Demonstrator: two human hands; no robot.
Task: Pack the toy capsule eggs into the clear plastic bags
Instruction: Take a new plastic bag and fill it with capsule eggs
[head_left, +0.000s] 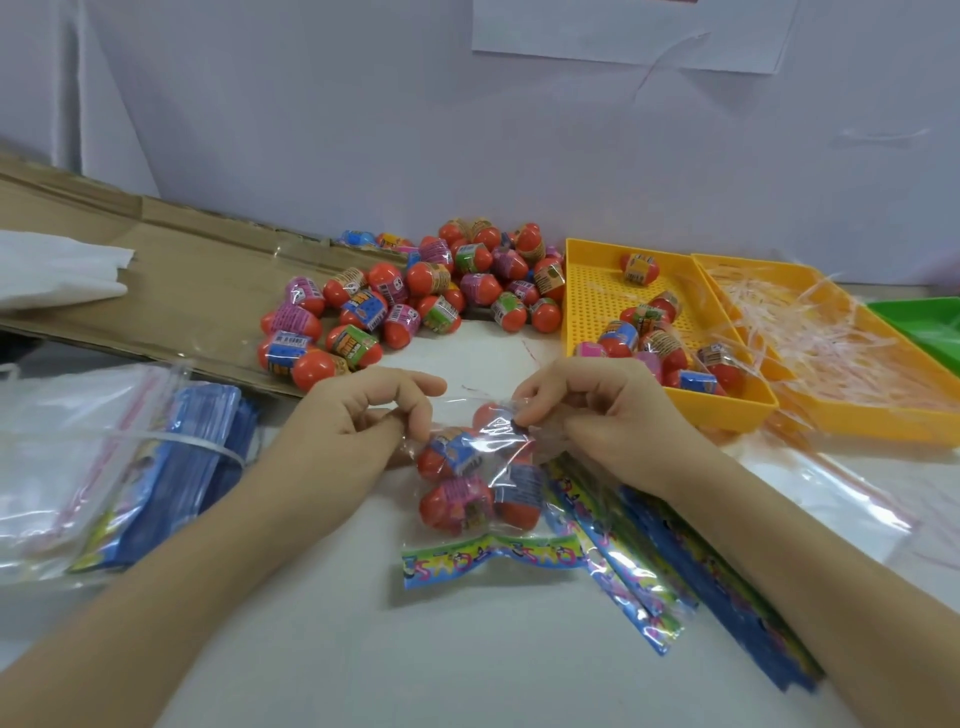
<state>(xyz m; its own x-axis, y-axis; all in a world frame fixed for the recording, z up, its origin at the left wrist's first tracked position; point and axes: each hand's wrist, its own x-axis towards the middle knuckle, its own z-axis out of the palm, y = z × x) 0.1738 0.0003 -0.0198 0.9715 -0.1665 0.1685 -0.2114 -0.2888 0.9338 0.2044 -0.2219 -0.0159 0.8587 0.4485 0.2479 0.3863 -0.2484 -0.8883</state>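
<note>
A clear plastic bag (511, 470) with a colourful printed header lies on the white table in front of me. Several red toy capsule eggs (454, 501) with coloured labels sit inside it. My left hand (358, 415) pinches the bag's open far edge on the left. My right hand (597, 410) pinches the same edge on the right. A large heap of loose capsule eggs (415, 301) lies farther back on the table and on the cardboard.
A yellow perforated tray (587, 291) at right holds more eggs; a second yellow tray (852, 410) holds shredded plastic strips. A green tray (924, 322) is at far right. Flat empty bags (665, 571) lie under my right forearm; bundled bags (171, 467) and cardboard (171, 296) at left.
</note>
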